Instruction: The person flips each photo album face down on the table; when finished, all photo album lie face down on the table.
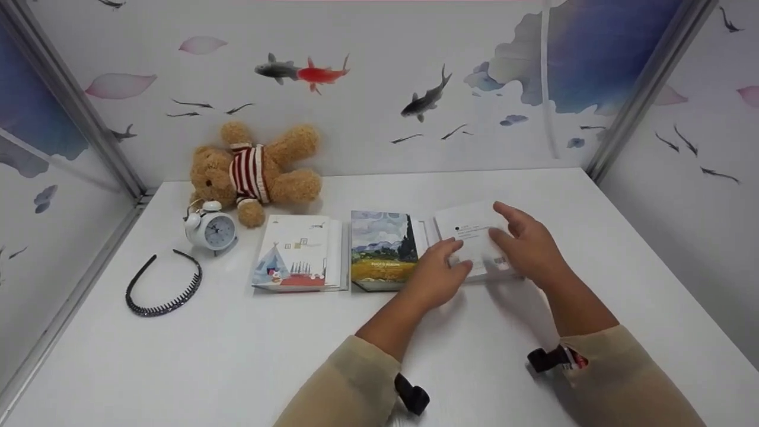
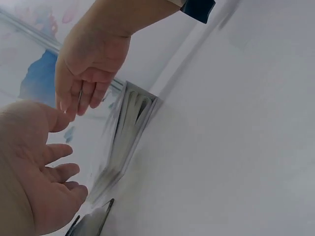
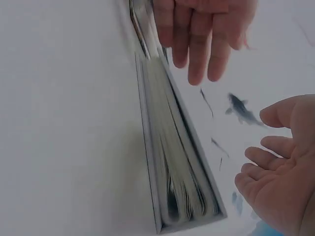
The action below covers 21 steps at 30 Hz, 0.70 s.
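A white album [image 1: 471, 231] lies flat on the white table [image 1: 237, 356], rightmost in a row of three. My left hand [image 1: 442, 267] is at its near left corner and my right hand [image 1: 525, 243] is over its right side. Both have relaxed, spread fingers and grip nothing. The left wrist view shows the left hand [image 2: 44, 172] palm-open beside the album's page edge [image 2: 128, 132], with the right hand [image 2: 88, 73] above it. In the right wrist view the right hand [image 3: 280, 162] stands off from the thick album [image 3: 177, 162]. I cannot tell whether either hand touches it.
A landscape-cover album [image 1: 382, 249] and a tent-picture album [image 1: 296, 252] lie to the left. Further left are a white alarm clock [image 1: 210, 228], a teddy bear [image 1: 255, 169] and a black headband [image 1: 163, 284]. Fish-patterned walls [image 1: 379, 89] enclose the table on three sides.
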Motion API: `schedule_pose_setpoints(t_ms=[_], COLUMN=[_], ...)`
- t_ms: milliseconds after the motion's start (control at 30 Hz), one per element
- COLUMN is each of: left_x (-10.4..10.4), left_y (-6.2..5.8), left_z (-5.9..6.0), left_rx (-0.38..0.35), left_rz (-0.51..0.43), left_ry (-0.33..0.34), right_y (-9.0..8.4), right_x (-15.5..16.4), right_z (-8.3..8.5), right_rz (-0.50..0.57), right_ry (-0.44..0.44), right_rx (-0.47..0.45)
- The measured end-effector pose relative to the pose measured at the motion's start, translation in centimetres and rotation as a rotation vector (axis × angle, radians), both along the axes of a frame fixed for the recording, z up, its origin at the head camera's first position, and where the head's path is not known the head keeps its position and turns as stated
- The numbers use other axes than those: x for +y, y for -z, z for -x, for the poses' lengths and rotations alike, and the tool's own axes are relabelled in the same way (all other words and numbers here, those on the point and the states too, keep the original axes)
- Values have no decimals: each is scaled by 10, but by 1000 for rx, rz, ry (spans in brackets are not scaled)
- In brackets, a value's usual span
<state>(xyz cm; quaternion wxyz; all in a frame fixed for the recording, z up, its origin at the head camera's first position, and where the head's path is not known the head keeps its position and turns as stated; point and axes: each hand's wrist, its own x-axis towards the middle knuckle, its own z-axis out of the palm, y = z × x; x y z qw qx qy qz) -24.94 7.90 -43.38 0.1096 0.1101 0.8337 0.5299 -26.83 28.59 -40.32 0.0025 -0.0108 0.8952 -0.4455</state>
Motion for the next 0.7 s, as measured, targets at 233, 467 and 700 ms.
schedule_pose_setpoints(t_ms=[233, 467, 700], left_x=[-37, -86, -128], left_y=[-11, -10, -15], left_z=[-1, 7, 15], left_rx=[46, 85, 53], left_rz=[-68, -56, -88], left_ry=[-151, -249, -328], right_y=[9, 16, 15], right_x=[-46, -90, -117], right_z=[9, 21, 27], right_rz=[66, 45, 92], right_ry=[-125, -160, -192], right_rx=[39, -27, -85])
